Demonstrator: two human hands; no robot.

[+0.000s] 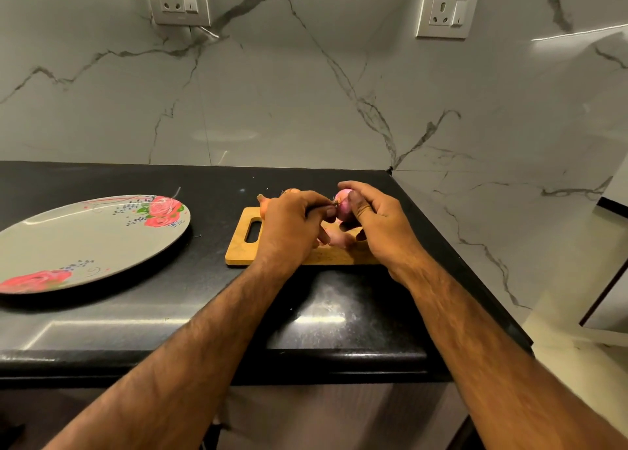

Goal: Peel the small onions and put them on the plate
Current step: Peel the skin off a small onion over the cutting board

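My right hand (377, 222) holds a small purple onion (343, 205) between thumb and fingers above the wooden cutting board (238, 245). My left hand (292, 225) is curled round a thin dark tool, probably a knife, whose tip meets the onion's root end. Two unpeeled orange-brown onions (263, 202) lie at the board's far edge, partly hidden by my left hand. Pale peel scraps (334, 237) lie on the board under my hands. The grey plate (85, 245) with red roses sits on the left and holds no onions.
The black counter (339, 313) ends at a corner just right of the board; its front edge is near me. A white marble wall with two sockets (180, 1) rises behind.
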